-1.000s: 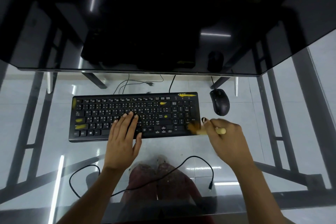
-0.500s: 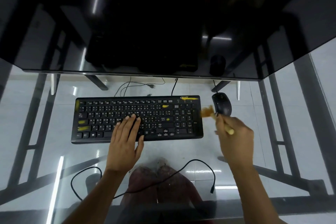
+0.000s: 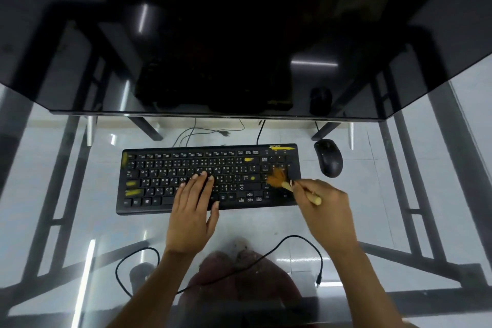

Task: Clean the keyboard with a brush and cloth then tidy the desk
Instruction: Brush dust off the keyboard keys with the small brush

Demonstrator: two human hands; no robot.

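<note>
Press your flat, open left hand (image 3: pixel 192 210) on the keyboard (image 3: pixel 207 178); it is light and slides. Right hand (image 3: pixel 326 204) fingers pinch the brush (image 3: pixel 288 185) handle; bristles are soft.

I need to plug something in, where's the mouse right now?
In the head view, the mouse sits on the glass desk, just right of the keyboard, beyond the right hand.

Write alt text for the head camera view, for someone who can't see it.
A right hand sweeps a small wooden brush over the number pad of a black keyboard on a glass desk, while the left hand lies flat on the keys. A black mouse sits to the right.
</note>
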